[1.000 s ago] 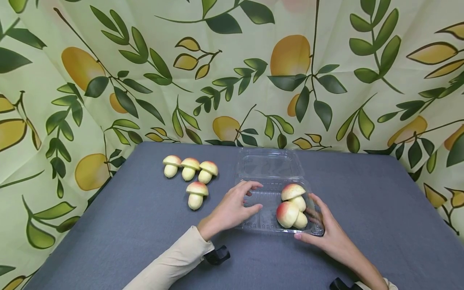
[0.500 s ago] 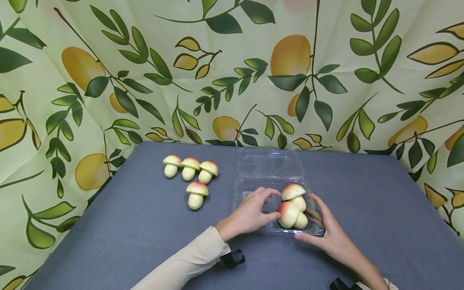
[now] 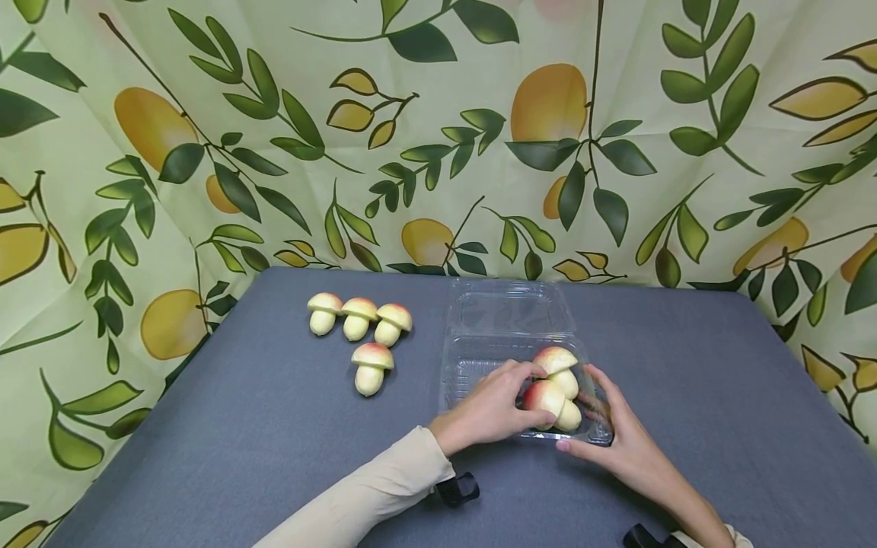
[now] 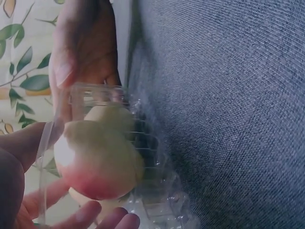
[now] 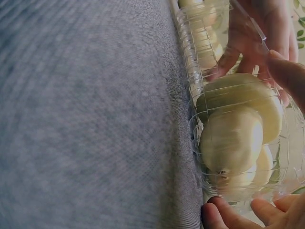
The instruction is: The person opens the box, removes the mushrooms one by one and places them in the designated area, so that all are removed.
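Observation:
A clear plastic clamshell container (image 3: 473, 348) stands on the table with its lid folded back. Two mushrooms with cream stems and red-tinted caps lie at its right end: the front mushroom (image 3: 543, 397) and the rear mushroom (image 3: 555, 360). My left hand (image 3: 492, 403) reaches in from the left, thumb and fingers around the front mushroom's cap. My right hand (image 3: 633, 445) holds the container's right end, thumb at its front edge and fingers along its side. In the right wrist view the mushroom stems (image 5: 232, 138) show through the clear wall.
Left of the container, three mushrooms stand in a row, the middle mushroom (image 3: 358, 317) among them. A single mushroom (image 3: 371, 369) lies in front of them. A grey-blue cloth (image 3: 226, 426) covers the table. Behind it hangs a fruit-and-leaf printed curtain (image 3: 438, 152).
The left hand has moved right across the container, from its left part to the front mushroom, and its fingers now close around it. The right hand and container have stayed put.

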Demonstrator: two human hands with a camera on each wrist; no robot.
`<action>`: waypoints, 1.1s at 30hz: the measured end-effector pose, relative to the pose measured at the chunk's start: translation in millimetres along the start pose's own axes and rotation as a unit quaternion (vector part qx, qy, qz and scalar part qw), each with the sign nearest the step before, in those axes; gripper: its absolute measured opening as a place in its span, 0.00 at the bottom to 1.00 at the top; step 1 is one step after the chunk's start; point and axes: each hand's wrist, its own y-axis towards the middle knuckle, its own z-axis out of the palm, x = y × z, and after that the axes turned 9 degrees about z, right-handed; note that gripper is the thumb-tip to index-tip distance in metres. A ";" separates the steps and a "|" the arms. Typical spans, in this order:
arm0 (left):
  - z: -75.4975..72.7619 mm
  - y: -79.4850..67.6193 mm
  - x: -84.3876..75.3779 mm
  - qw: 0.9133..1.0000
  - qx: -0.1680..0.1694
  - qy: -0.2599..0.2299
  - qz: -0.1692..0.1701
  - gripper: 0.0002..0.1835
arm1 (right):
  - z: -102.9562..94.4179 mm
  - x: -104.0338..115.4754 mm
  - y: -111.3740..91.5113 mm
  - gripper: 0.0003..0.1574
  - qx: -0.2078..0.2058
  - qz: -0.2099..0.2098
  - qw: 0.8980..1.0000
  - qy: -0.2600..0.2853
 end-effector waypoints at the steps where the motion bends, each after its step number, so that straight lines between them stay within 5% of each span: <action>1: 0.8 0.5 0.0 1.000 0.003 0.000 -0.002 0.29 | -0.1 0.2 0.1 0.70 0.001 0.001 1.000 0.001; 12: 5.0 3.3 3.6 1.000 0.009 0.010 0.008 0.30 | -0.1 0.9 0.0 0.70 0.000 0.000 1.000 -0.003; 33: -13.8 -4.8 16.9 0.999 0.027 0.025 -0.007 0.31 | 0.9 -0.1 -0.6 0.72 -0.012 -0.008 1.000 -0.015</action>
